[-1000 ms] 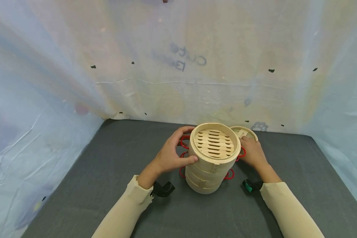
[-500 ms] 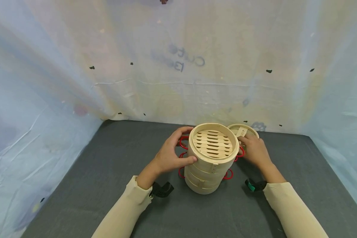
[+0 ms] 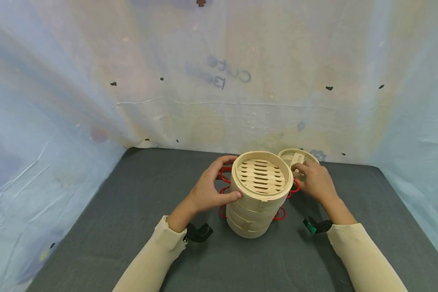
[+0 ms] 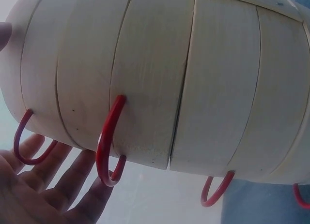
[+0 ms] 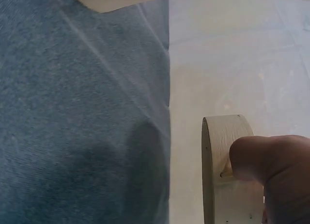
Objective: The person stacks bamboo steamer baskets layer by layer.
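A stacked bamboo steamer [image 3: 253,211] stands upright on the dark table, its slatted top tier uncovered. My left hand [image 3: 209,188] holds its upper left side, thumb on the front wall and fingers round towards the back. In the left wrist view, those fingers lie behind the red handles [image 4: 107,141] of the steamer wall [image 4: 150,54]. Behind and right of the stack, my right hand [image 3: 315,181] grips the round bamboo lid [image 3: 285,155] by its rim. The right wrist view shows the thumb pressed on the lid's side band [image 5: 224,132]; the other fingers are mostly hidden.
A dark grey cloth covers the table [image 3: 138,243]. Pale printed sheeting [image 3: 219,113] hangs close behind the lid and along both sides. Red loops [image 3: 280,213] stick out from the stack's sides.
My right hand has shifted slightly right, and the lid in it has risen a little and shows more above the stack. The left hand and the steamer stay in place.
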The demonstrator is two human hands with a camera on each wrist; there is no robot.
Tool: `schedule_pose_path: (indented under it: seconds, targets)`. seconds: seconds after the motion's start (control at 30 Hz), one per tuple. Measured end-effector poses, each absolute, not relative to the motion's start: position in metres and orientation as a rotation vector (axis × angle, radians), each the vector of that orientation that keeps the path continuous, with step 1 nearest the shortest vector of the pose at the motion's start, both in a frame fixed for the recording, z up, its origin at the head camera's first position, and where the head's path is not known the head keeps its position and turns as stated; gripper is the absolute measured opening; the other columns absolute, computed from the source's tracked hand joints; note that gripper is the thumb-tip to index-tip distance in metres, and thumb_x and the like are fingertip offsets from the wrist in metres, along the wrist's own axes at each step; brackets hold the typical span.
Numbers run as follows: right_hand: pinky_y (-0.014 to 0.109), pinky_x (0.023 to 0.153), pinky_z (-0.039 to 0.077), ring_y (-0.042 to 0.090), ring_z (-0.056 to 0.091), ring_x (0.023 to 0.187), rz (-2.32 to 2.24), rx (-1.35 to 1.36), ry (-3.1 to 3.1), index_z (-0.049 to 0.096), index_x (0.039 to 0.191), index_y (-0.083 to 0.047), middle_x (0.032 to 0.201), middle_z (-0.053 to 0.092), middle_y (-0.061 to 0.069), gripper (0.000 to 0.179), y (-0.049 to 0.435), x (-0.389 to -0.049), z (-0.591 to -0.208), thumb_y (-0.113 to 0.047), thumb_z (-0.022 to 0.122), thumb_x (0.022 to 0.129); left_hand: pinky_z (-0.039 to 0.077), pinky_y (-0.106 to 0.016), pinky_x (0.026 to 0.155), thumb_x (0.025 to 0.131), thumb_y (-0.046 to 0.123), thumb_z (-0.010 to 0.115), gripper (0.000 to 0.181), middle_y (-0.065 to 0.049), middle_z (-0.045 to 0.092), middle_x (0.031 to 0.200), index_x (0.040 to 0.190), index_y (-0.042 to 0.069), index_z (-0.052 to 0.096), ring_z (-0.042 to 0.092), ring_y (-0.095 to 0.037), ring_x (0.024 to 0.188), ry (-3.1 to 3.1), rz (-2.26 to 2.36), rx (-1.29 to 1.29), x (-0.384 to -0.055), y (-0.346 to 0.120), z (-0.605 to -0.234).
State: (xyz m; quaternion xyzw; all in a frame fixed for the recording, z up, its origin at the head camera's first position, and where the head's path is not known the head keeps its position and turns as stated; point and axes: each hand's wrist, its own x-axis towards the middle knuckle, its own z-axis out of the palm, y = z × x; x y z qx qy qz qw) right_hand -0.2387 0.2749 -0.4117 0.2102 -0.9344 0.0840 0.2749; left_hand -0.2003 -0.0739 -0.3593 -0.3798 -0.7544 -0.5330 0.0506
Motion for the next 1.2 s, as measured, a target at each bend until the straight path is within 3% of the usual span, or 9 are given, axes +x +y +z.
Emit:
schedule_pose_path:
  seconds: [0.2,0.43,0.77,1.03,1.2]
  targets:
    - [0.038,0.054,0.042,0.021,0.052,0.064,0.253,0.53,-2.545,0.072,0.093,-0.013,0.077,0.055,0.007,0.025,0.274,-0.234,-0.398,-0.012,0.08,0.07,0.05,-0.034,0.092,0.078,0.051,0.071,0.08,0.0,0.047,0.14,0.144,0.019,0.04,0.051,-0.018,0.123,-2.306,-1.615,-1.151,-0.2,-0.073,-0.358]
    - [0.04,0.056,0.043,0.023,0.053,0.066,0.251,0.538,-2.527,0.071,0.094,-0.014,0.077,0.056,0.007,0.025,0.278,-0.23,-0.382,-0.012,0.074,0.069,0.049,-0.046,0.092,0.078,0.048,0.072,0.079,0.001,0.047,0.141,0.144,0.02,0.039,0.05,-0.017,0.124,-2.305,-1.626,-1.153,-0.201,-0.073,-0.359]
    - [0.033,0.053,0.036,0.021,0.049,0.063,0.265,0.491,-2.507,0.07,0.095,-0.014,0.078,0.054,0.006,0.024,0.279,-0.22,-0.359,-0.011,0.069,0.071,0.05,-0.034,0.093,0.078,0.047,0.073,0.078,0.001,0.047,0.141,0.144,0.021,0.039,0.05,-0.017,0.124,-2.306,-1.618,-1.153,-0.202,-0.073,-0.36]
    - [0.034,0.053,0.035,0.022,0.048,0.064,0.307,0.532,-2.418,0.069,0.091,-0.015,0.074,0.052,0.004,0.025,0.275,-0.213,-0.336,-0.008,0.067,0.067,0.05,-0.034,0.092,0.078,0.029,0.076,0.076,-0.001,0.048,0.14,0.144,0.02,0.04,0.05,-0.018,0.124,-2.297,-1.62,-1.165,-0.202,-0.072,-0.361]
    - [0.033,0.054,0.033,0.02,0.043,0.063,0.319,0.579,-2.364,0.07,0.091,-0.014,0.073,0.05,0.003,0.026,0.268,-0.209,-0.323,-0.006,0.065,0.067,0.051,-0.037,0.092,0.079,0.035,0.075,0.076,0.0,0.047,0.141,0.144,0.021,0.039,0.049,-0.018,0.125,-2.302,-1.625,-1.161,-0.203,-0.073,-0.361]
